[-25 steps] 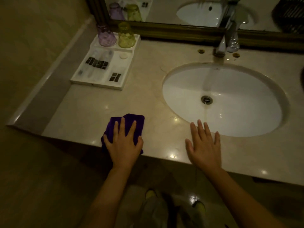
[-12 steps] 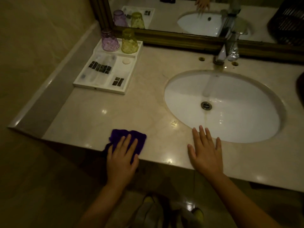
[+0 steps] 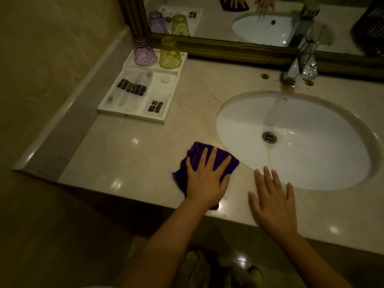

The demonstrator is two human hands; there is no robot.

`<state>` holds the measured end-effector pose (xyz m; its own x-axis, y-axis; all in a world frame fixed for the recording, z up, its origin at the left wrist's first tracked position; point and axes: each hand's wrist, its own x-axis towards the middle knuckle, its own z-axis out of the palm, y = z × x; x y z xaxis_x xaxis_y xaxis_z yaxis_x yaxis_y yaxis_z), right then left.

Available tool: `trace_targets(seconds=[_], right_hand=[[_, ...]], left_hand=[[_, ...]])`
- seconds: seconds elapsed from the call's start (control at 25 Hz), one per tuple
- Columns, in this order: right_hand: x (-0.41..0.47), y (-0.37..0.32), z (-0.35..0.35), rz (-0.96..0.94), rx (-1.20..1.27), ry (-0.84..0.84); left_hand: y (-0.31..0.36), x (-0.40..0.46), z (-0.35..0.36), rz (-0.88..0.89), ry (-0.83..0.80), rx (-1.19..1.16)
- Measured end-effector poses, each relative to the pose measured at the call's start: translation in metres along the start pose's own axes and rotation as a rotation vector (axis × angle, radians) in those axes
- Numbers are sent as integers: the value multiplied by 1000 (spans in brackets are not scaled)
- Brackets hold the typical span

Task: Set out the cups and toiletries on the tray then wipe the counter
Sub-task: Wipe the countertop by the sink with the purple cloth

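My left hand point(image 3: 204, 179) lies flat, fingers spread, pressing a purple cloth point(image 3: 198, 154) onto the beige counter point(image 3: 128, 154) just left of the basin. My right hand point(image 3: 272, 202) rests flat and empty on the counter's front edge beside it. A white tray point(image 3: 133, 116) stands at the back left. It holds an upturned purple cup point(image 3: 143, 51), an upturned yellow cup point(image 3: 170, 54), wrapped toiletries point(image 3: 132, 89) with dark labels, a small sachet point(image 3: 155, 106) and a round soap point(image 3: 165, 79).
The white oval sink point(image 3: 295, 140) fills the right of the counter, with a chrome tap point(image 3: 299, 65) behind it. A framed mirror point(image 3: 239, 49) runs along the back wall. The counter's front edge drops to the floor, where my shoes point(image 3: 193, 256) show.
My left hand has slid the cloth to the right along the counter, from near the left front towards the basin's rim. My right hand has stayed flat in place.
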<state>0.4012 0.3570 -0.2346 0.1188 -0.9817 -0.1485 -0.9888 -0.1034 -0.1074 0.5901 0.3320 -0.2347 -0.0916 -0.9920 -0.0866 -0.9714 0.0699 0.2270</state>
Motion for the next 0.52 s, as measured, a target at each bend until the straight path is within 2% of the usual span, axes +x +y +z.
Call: trace_targets(seconds=[0.2,0.4,0.52], right_hand=[[-1,-1,-2,-4,19,-5],[-1,0,-2,-5,7,-1],[-2,-1,-2,-5,9,1]], left_hand=[[-49,23,-12,-172,77,10],[-128,-25,-16,-450,183,36],[-137,-39,-20,-510,186,31]])
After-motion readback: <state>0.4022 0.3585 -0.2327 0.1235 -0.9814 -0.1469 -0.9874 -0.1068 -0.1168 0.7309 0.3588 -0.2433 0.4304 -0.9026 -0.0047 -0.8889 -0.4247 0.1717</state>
